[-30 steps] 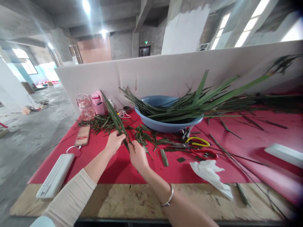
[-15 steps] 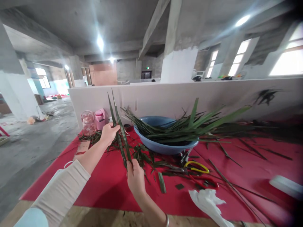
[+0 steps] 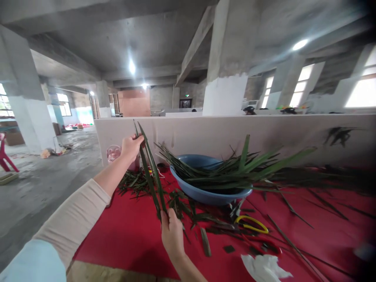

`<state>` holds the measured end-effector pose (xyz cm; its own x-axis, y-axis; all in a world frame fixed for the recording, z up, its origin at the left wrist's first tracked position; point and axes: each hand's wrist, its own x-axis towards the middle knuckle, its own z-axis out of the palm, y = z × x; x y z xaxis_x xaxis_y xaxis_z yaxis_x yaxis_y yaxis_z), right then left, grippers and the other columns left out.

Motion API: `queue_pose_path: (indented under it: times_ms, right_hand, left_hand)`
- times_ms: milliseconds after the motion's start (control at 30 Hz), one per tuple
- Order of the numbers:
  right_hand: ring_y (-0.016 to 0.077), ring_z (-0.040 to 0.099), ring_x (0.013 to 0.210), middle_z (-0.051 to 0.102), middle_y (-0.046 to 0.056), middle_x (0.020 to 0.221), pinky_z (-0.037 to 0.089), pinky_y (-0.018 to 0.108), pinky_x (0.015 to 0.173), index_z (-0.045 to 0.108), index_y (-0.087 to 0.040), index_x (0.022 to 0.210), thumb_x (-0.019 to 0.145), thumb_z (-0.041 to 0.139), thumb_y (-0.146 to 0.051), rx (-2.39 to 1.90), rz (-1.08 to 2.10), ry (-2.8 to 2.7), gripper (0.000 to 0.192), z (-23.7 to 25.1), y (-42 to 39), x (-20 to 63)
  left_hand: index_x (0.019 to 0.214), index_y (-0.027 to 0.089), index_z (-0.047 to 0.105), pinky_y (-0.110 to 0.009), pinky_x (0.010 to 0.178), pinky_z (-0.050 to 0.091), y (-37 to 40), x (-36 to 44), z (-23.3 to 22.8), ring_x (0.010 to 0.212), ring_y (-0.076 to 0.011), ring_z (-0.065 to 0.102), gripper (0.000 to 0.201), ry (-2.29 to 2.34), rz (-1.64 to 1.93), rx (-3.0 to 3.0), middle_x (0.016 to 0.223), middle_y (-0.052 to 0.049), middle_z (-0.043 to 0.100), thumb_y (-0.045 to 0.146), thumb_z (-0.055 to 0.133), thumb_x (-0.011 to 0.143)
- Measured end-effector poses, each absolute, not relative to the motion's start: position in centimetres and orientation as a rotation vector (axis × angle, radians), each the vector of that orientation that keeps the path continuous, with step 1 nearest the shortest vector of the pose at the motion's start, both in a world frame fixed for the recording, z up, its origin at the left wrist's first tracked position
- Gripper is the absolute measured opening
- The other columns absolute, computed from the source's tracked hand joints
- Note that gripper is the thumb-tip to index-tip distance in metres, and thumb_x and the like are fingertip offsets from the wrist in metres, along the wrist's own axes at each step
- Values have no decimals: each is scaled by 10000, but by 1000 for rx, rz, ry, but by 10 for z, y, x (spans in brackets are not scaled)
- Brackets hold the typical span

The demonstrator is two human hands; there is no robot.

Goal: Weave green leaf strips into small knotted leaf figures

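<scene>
Two long green leaf strips [image 3: 149, 172] run between my hands, tilted, their pointed tips at the top. My left hand [image 3: 131, 148] pinches them near the tips. Lower down, my right hand [image 3: 172, 231] is closed around their other ends, which its fingers partly hide. Just right of the strips stands a blue basin [image 3: 194, 190] heaped with long green leaves [image 3: 217, 172]. Cut leaf scraps [image 3: 179, 203] lie beneath and beside the strips on the red cloth [image 3: 123, 235].
Yellow-handled scissors [image 3: 252, 224] and a blurred red-handled pair [image 3: 272, 247] lie right of my right hand, near a crumpled white tissue [image 3: 264, 268]. A white partition [image 3: 199, 133] rises behind the basin. A pink clear bottle [image 3: 113, 153] stands behind my left arm.
My left hand has slid up the strips toward their tips, and my right hand sits slightly lower and to the right in view. The camera view has tilted up a little.
</scene>
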<state>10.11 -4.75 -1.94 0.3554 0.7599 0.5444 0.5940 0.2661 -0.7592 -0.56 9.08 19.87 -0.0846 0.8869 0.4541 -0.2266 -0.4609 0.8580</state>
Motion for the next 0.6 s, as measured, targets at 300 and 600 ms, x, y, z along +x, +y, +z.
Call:
queue_pose_path:
  times_ms: [300,600]
  right_hand:
    - [123,432,441,496,0,518,316,219,461,393,-207,645,845,337,-365,-1381,141,-1335,261,-22,-45,103]
    - [110,386,430,432,-27,498,283,223,447,363,-209,619,825,370,-370,-1359,282,-1256,261,-20,-46,101]
  left_hand:
    - [677,126,545,-203,412,385,104,-9,225,442,-120,556,96,792,1735,1180,477,3,558,219,522,671]
    - [742,150,531,-270,563,420,122,-21,254,655,-177,587,390,1242,1740,1443,628,-47,581,536,507,687]
